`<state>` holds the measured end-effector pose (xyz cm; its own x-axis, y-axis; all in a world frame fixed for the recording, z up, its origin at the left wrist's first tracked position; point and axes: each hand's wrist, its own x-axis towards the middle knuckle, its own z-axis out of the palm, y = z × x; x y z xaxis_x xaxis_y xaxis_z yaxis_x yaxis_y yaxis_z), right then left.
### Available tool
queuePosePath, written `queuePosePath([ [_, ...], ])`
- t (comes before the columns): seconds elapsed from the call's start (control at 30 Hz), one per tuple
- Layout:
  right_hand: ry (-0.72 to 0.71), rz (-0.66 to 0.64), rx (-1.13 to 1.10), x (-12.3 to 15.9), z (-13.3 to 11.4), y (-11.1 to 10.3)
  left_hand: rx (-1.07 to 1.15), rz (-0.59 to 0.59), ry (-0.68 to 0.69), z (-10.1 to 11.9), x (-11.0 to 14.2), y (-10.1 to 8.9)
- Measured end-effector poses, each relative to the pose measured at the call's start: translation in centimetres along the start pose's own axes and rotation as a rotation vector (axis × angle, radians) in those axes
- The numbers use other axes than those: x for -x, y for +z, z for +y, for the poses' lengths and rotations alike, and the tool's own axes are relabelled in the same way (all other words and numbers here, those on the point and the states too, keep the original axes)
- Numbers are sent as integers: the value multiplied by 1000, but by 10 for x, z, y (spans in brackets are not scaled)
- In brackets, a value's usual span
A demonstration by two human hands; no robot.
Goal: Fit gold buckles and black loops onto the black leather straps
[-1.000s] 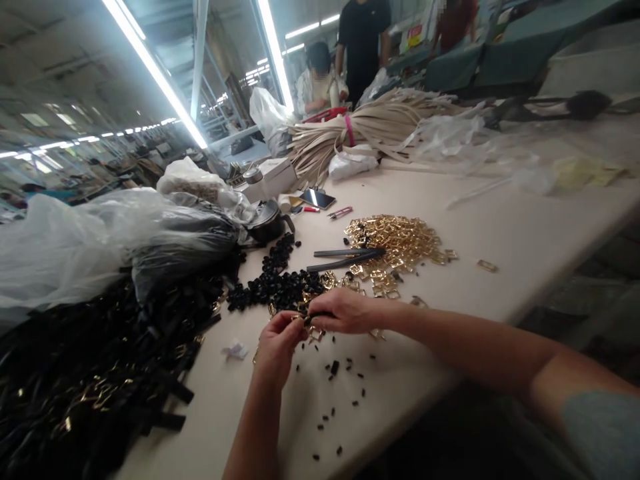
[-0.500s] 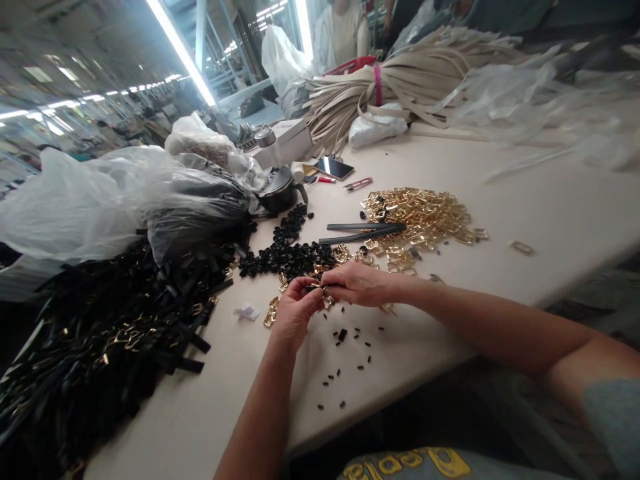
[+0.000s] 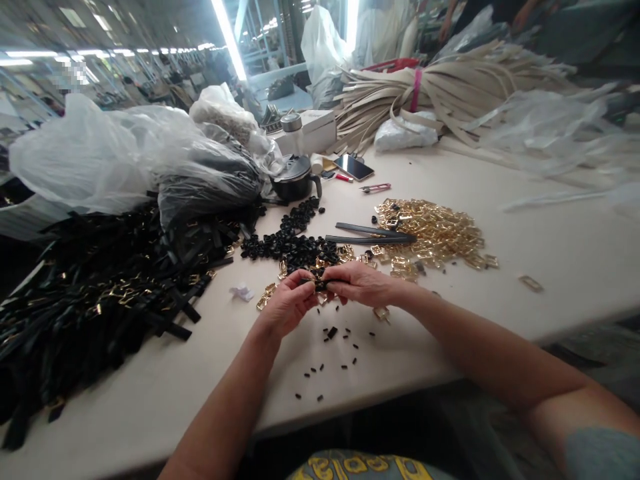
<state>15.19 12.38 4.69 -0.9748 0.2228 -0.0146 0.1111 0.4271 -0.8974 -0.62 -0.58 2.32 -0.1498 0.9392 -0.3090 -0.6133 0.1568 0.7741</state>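
My left hand point(image 3: 290, 301) and my right hand point(image 3: 361, 283) meet above the table, both with fingers pinched. Between them runs a short black strap point(image 3: 321, 285), with a bit of gold metal showing by the left fingertips. The fingers hide most of it. Just beyond the hands lie a heap of black loops point(image 3: 295, 248) and some loose gold buckles point(image 3: 346, 253). Farther right is a bigger pile of gold buckles point(image 3: 435, 230), with two dark strips point(image 3: 370, 235) reaching onto its left edge. Tiny black pieces point(image 3: 333, 332) are scattered on the near side.
Finished-looking black straps with gold buckles point(image 3: 120, 287) pile up at the left, under plastic bags point(image 3: 125, 153). Behind stand a black lidded pot point(image 3: 293, 179), a phone point(image 3: 354, 167) and thread snips point(image 3: 375, 188). Beige straps point(image 3: 450, 87) lie bundled at the back.
The view has shifted, so the table's contents sit differently in the picture. My hands stay together, and the strap between them now lies more level, with its gold part less visible.
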Motion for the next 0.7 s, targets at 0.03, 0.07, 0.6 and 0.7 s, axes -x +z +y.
queuePosePath([
  [0.03,-6,19,9,-1,1,1,-1,-2,-5,-1,0,1],
  [0.07,-11,33,10,-1,1,3,-2,4,0,-1,-1,1],
  [0.6,-3,73,-104,-7,8,9,-116,137,53,1,-5,1],
  [0.7,14,85,-127,-8,10,9,-123,125,59,0,-4,3],
])
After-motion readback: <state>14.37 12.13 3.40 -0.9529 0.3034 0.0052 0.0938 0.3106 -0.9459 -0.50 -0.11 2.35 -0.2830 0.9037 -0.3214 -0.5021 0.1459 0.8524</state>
